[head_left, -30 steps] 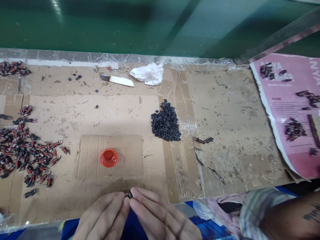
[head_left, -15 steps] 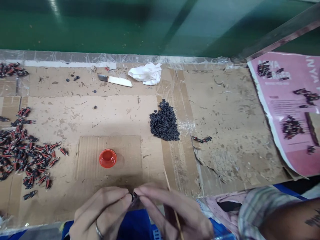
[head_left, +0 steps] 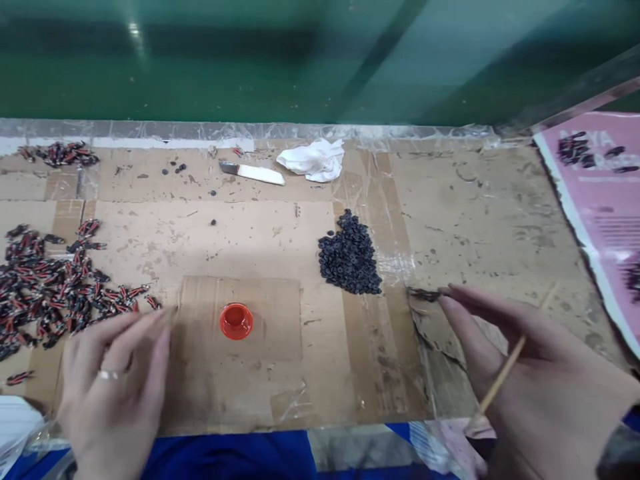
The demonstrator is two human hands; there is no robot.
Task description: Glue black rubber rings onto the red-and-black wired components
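Head view: right hand (head_left: 547,380), nearly closed, holds wooden stick (head_left: 503,376); left hand (head_left: 117,377) curled, contents unclear.

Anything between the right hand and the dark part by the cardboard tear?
Nothing visible: the right hand has fingertips at the right end of the dark part, contact unclear. The wooden stick and black disc pile sit clear.

Only writing I can spot is on the pink sheet (head_left: 583,193), upper right of the frame; big white letters (head_left: 604,139) end in "YA"; the rest is hidden by little dark parts (head_left: 575,150) or blurred; small print (head_left: 617,225) below is unreadable.
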